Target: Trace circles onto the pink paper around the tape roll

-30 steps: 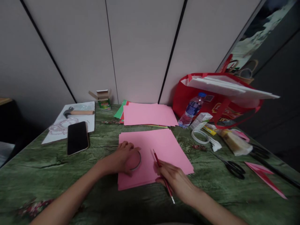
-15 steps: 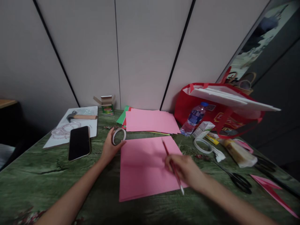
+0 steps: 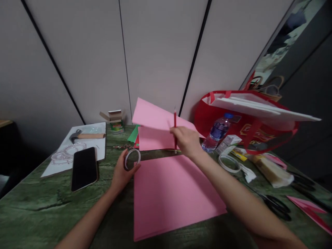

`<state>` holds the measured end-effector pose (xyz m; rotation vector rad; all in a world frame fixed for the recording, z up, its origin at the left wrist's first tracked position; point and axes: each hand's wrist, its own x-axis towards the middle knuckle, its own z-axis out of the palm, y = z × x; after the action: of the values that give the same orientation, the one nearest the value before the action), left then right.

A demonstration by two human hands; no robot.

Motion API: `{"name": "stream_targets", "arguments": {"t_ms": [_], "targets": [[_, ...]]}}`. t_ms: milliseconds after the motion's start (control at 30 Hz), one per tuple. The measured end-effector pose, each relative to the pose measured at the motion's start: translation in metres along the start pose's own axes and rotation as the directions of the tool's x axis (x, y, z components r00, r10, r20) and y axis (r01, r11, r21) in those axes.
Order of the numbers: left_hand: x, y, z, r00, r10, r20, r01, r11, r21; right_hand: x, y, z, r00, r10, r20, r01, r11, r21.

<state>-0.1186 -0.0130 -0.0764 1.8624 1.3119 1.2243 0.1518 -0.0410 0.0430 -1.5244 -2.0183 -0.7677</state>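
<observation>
My left hand [image 3: 124, 172] is closed around a white roll of tape [image 3: 126, 159], held on edge at the near sheet's top left corner. In my right hand [image 3: 187, 140] a red pencil [image 3: 175, 119] stands nearly upright. The same hand is at the near edge of a pink sheet [image 3: 153, 114], which is raised and tilted above the back stack of pink paper [image 3: 155, 138]. The fingertips on that sheet are partly hidden. Another pink sheet [image 3: 171, 193], apparently layered, lies flat on the table under my right forearm.
To the left are a phone [image 3: 84, 169], a hammer [image 3: 89, 136] and coiled clear tubing [image 3: 64, 155]. A small open box [image 3: 116, 124] stands at the back. On the right are a water bottle [image 3: 217, 131], a red bag [image 3: 204, 107], another tape roll [image 3: 228, 168] and black-handled scissors [image 3: 278, 207].
My right hand has moved from the near pink sheet to the back stack, pencil still in it. One pink sheet there has risen at its left side. My left hand keeps the tape roll.
</observation>
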Motion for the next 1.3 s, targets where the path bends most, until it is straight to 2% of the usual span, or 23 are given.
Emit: {"name": "stream_targets", "arguments": {"t_ms": [67,133,233,333,433,533,633,700,833,933,1033,1100,1167,1233,1300], "targets": [[0.001,-0.002,0.000,1.000,0.003,0.019,-0.003,1.000,-0.014,-0.017,-0.001,0.037,0.973,0.024,0.229,-0.031,0.999,0.029],[0.001,-0.004,0.000,0.999,0.013,0.037,-0.012,0.999,-0.030,-0.027,0.004,0.067,0.914,0.052,0.403,-0.086,0.994,0.066],[-0.001,-0.005,-0.001,0.996,0.062,0.058,-0.064,0.997,0.038,-0.032,0.014,0.093,0.891,0.028,0.454,-0.078,0.993,0.091],[-0.009,-0.001,0.000,0.980,0.174,0.096,-0.188,0.966,0.176,-0.033,0.024,0.104,0.887,-0.003,0.461,-0.062,0.990,0.125],[-0.019,0.008,0.004,0.950,0.242,0.195,-0.289,0.921,0.262,-0.041,0.025,0.106,0.893,-0.001,0.449,-0.077,0.985,0.154],[-0.029,0.019,0.009,0.926,0.229,0.300,-0.317,0.902,0.291,-0.056,0.015,0.102,0.930,0.002,0.368,-0.110,0.956,0.272],[-0.034,0.024,0.013,0.907,0.168,0.387,-0.295,0.908,0.298,-0.074,0.000,0.097,0.969,-0.072,0.235,-0.068,0.840,0.538],[-0.037,0.024,0.016,0.898,0.116,0.425,-0.257,0.922,0.291,-0.083,-0.008,0.096,0.972,-0.097,0.214,-0.047,0.811,0.582],[-0.044,0.020,0.021,0.897,0.061,0.438,-0.186,0.951,0.248,-0.094,-0.011,0.095,0.965,-0.049,0.259,-0.094,0.853,0.513],[-0.048,0.019,0.020,0.911,0.060,0.407,-0.161,0.962,0.219,-0.099,-0.008,0.094,0.961,-0.038,0.272,-0.117,0.841,0.528],[-0.052,0.023,0.015,0.924,0.091,0.372,-0.192,0.951,0.244,-0.100,-0.009,0.089,0.962,-0.034,0.272,-0.124,0.831,0.543],[-0.055,0.027,0.011,0.925,0.161,0.344,-0.274,0.910,0.311,-0.098,-0.014,0.085,0.959,-0.061,0.276,-0.106,0.827,0.552],[-0.060,0.031,0.008,0.886,0.317,0.338,-0.439,0.810,0.389,-0.095,-0.022,0.081,0.954,-0.110,0.278,-0.083,0.796,0.600],[-0.066,0.033,0.009,0.788,0.489,0.374,-0.615,0.655,0.439,-0.091,-0.030,0.078,0.951,-0.147,0.272,-0.075,0.743,0.665],[-0.073,0.035,0.011,0.700,0.586,0.407,-0.711,0.520,0.474,-0.087,-0.037,0.078,0.951,-0.155,0.268,-0.085,0.702,0.707]]}}
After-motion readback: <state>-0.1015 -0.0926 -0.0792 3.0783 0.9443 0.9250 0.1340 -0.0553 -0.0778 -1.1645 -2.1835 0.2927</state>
